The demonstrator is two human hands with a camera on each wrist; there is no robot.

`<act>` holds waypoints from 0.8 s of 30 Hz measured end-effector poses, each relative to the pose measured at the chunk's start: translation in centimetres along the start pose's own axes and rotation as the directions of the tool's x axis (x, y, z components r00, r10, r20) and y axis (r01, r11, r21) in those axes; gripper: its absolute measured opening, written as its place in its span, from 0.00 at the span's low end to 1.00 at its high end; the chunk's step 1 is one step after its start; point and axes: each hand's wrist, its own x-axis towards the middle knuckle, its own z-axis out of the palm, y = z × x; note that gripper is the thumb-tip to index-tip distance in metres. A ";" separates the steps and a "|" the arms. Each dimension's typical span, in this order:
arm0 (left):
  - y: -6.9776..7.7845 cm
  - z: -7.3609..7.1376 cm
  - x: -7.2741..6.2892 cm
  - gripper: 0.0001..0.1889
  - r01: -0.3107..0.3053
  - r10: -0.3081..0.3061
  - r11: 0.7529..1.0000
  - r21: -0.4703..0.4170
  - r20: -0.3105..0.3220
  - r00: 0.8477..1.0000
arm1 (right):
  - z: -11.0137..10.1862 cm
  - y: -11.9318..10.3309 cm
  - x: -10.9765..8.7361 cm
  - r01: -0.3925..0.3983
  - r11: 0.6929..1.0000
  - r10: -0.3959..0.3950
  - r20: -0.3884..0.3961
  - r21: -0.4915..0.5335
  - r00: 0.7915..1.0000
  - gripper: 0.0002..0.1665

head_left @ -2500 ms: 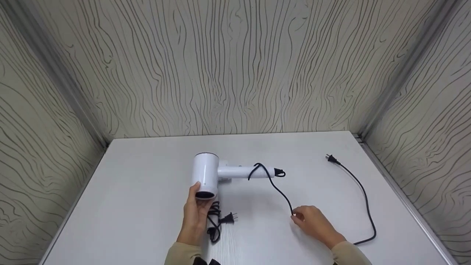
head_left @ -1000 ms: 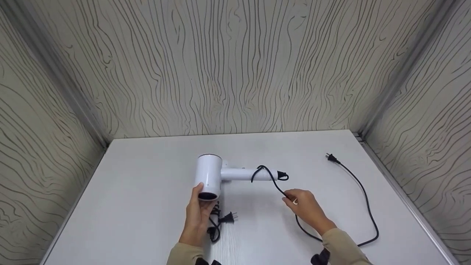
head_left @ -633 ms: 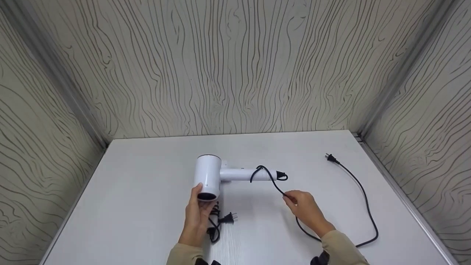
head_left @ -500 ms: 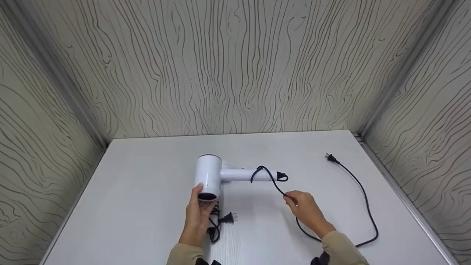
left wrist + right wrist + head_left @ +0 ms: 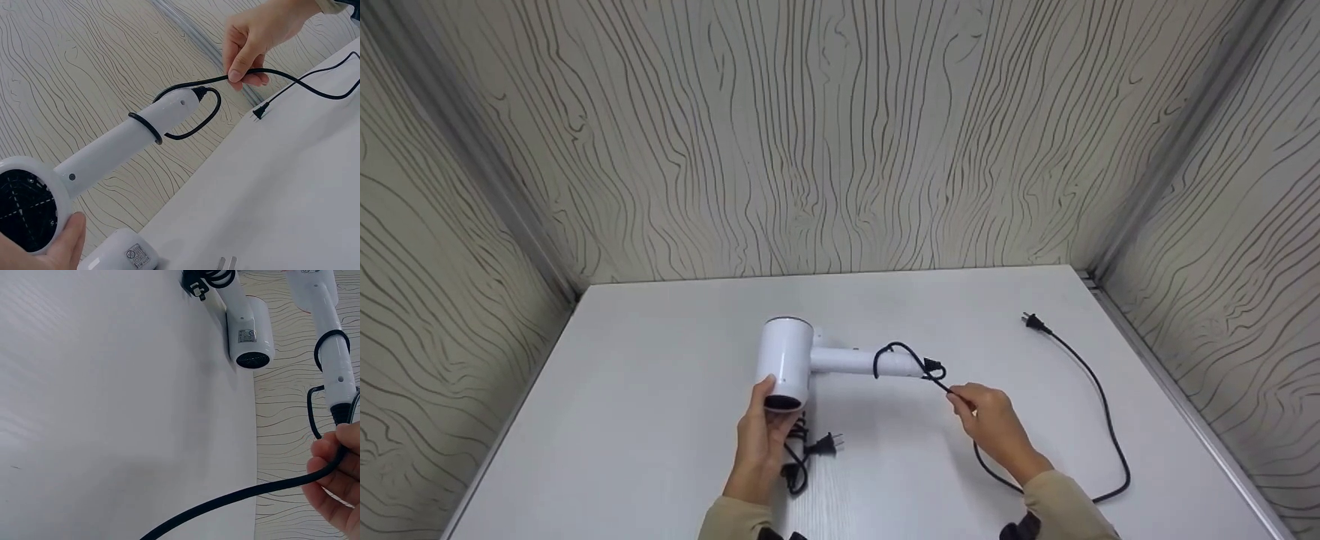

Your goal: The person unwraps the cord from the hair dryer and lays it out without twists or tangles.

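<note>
In the head view my left hand (image 5: 757, 446) grips the barrel of a white hair dryer (image 5: 786, 356) near its dark round outlet, and the handle points right. Its black cord (image 5: 202, 81) loops once round the handle, then runs to my right hand (image 5: 996, 427), which pinches it between thumb and fingers just past the handle's end. The rest of the cord trails along the white table to a two-pin plug (image 5: 1033, 322). Beneath the held dryer lies a second white hair dryer (image 5: 254, 323), best seen in the right wrist view and mostly hidden from above.
The second dryer's bundled black cord (image 5: 797, 457) and its plug (image 5: 825, 445) lie by my left wrist. Wood-patterned panels (image 5: 840, 150) enclose the white table (image 5: 645, 390) at the back and both sides.
My right hand first came up and left along the cord, then shifted slightly right, pulling the cord toward the handle's end. The handle end has tipped slightly down; the left hand keeps its grip.
</note>
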 end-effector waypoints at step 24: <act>0.2 -0.3 0.0 0.40 0.033 -0.032 0.998 0.047 -0.014 0.999 | -0.7 1.0 0.6 0.015 0.994 -0.027 -0.106 -0.111 0.994 0.03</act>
